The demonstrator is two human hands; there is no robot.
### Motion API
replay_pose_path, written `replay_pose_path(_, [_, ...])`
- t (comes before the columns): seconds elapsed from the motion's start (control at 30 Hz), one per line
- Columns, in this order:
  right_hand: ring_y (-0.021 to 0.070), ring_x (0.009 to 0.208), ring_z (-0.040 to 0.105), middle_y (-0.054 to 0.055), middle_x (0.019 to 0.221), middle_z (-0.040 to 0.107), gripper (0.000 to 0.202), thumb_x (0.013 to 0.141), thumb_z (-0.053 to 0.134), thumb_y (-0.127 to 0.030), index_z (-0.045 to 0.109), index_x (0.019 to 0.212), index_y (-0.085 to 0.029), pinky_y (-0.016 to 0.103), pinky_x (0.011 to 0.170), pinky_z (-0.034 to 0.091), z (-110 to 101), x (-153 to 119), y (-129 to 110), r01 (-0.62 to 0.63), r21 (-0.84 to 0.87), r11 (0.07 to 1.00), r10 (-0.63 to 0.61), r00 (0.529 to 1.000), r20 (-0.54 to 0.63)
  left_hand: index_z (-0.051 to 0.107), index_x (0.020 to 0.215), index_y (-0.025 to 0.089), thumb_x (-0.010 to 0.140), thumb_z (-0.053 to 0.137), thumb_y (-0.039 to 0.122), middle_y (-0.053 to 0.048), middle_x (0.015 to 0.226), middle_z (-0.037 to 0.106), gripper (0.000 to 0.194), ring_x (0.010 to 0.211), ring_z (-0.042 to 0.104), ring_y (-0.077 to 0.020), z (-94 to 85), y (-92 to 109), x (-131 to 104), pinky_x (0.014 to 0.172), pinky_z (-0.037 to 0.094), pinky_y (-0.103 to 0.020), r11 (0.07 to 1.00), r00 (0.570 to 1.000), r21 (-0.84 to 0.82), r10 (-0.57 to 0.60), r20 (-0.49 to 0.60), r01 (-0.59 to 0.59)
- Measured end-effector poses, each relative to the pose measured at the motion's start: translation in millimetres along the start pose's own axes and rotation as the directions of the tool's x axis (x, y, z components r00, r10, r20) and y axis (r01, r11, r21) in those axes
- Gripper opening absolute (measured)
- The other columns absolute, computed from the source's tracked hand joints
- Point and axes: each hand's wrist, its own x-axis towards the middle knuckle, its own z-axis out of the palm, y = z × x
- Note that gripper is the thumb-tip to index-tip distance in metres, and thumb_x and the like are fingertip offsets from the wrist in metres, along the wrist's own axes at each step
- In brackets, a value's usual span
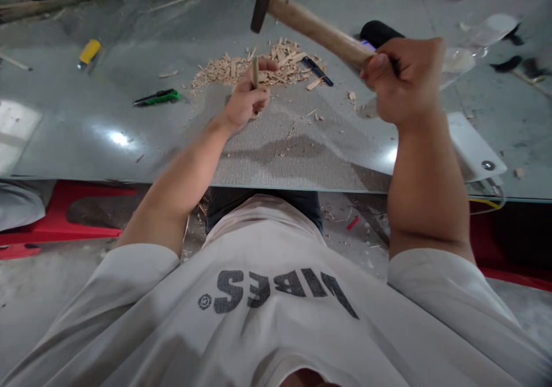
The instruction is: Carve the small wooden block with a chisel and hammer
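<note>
My right hand point(407, 76) is wrapped round the wooden handle of a hammer point(319, 30), raised at the upper right with its dark metal head pointing left. Over the table, my left hand point(246, 98) grips a short wooden stick point(256, 72) that stands upright between thumb and fingers. Its lower end is hidden by the hand. Behind that hand lies a pile of wood chips point(284, 59), with a dark blue pen-like tool point(318, 71) at its right side. A grey textured mat point(293, 163) lies beneath, scattered with small chips.
A green and black cutter point(156, 98) and a yellow tool point(89, 52) lie to the left on the table point(77, 128). A white device point(474, 145) with a cable, a black cylinder point(379, 33) and clear plastic items point(491, 30) are at the right.
</note>
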Motion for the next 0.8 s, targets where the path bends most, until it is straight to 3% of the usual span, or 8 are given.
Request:
replay_pose_path(0.1, [0.0247,0.054,0.046,0.005,0.061,0.051,0.097,0.100,0.043,-0.126,0.062,0.071,-0.035,0.050,0.064,0.038,1,0,-8,-0.011,0.127,0.992,0.021,0.997,-0.074,0.072,0.133,0.032,0.095,0.087,0.028,0.013,0.070,0.022,0.041,0.054,0.037,-0.0186,-2.4,0,-2,0.066,0.025,-0.039,0.999,0.998,-0.036,0.033,0.050,-0.031])
replay_pose_path(0.2, [0.0267,0.058,0.047,0.006,0.064,0.054,0.096,0.100,0.037,-0.125,0.059,0.073,-0.036,0.051,0.067,0.040,-1,-1,-10,-0.008,0.063,0.998,0.012,0.997,-0.072,0.073,0.134,0.033,0.101,0.086,0.034,0.011,0.072,0.023,0.036,0.056,0.040,-0.0197,-5.7,-1,-3,0.068,0.028,-0.038,0.998,0.994,-0.036,0.063,0.093,-0.060])
replay_pose_path(0.37, [0.0274,0.062,0.042,0.006,0.064,0.050,0.097,0.104,0.025,-0.122,0.060,0.079,-0.035,0.052,0.069,0.032,-3,-3,3,0.044,-0.164,0.986,-0.033,0.997,0.070,0.073,0.121,0.035,0.093,0.089,0.032,0.009,0.070,0.024,0.033,0.057,0.035,-0.0223,-3.8,-3,1,0.068,0.027,-0.040,1.000,0.999,0.015,0.011,0.033,-0.012])
replay_pose_path(0.43, [0.0260,0.059,0.037,0.004,0.060,0.042,0.099,0.099,0.028,-0.125,0.065,0.079,-0.035,0.051,0.069,0.031,-1,-3,7,0.046,-0.181,0.982,-0.024,0.992,0.123,0.072,0.112,0.033,0.098,0.086,0.031,0.009,0.068,0.026,0.020,0.056,0.029,-0.0213,-1.4,-2,1,0.067,0.025,-0.039,1.000,1.000,0.006,0.005,0.017,-0.005])
replay_pose_path(0.5, [0.0259,0.059,0.039,0.004,0.060,0.043,0.099,0.099,0.028,-0.125,0.067,0.081,-0.036,0.050,0.070,0.033,3,-3,7,0.020,-0.149,0.989,-0.001,0.992,0.122,0.076,0.116,0.031,0.104,0.081,0.025,0.009,0.068,0.029,0.015,0.057,0.025,-0.0201,0.5,0,-1,0.068,0.025,-0.037,1.000,0.999,-0.016,0.016,0.028,-0.015])
replay_pose_path(0.6, [0.0270,0.059,0.043,0.006,0.062,0.048,0.098,0.101,0.021,-0.123,0.058,0.077,-0.036,0.052,0.070,0.033,6,-4,4,0.000,-0.126,0.992,0.011,0.997,0.081,0.081,0.132,0.033,0.104,0.077,0.014,0.010,0.068,0.035,0.035,0.060,0.025,-0.0206,2.4,4,-5,0.068,0.028,-0.038,0.999,0.999,-0.034,0.026,0.043,-0.024])
replay_pose_path(0.73, [0.0263,0.061,0.040,0.005,0.060,0.047,0.099,0.096,0.034,-0.128,0.066,0.080,-0.036,0.051,0.070,0.034,6,-5,9,-0.017,-0.128,0.992,0.028,0.996,0.085,0.080,0.127,0.033,0.099,0.077,0.011,0.011,0.063,0.032,0.036,0.055,0.027,-0.0226,3.8,8,-6,0.065,0.026,-0.041,1.000,1.000,-0.027,-0.013,0.026,0.013])
replay_pose_path(0.8, [0.0263,0.063,0.041,0.005,0.062,0.048,0.102,0.093,0.036,-0.131,0.066,0.078,-0.035,0.052,0.073,0.038,6,-5,13,-0.052,-0.043,0.998,0.054,0.996,0.069,0.079,0.129,0.032,0.098,0.078,0.010,0.012,0.062,0.031,0.037,0.053,0.029,-0.0221,3.6,9,-5,0.065,0.026,-0.040,1.000,0.999,-0.008,-0.021,0.029,0.022])
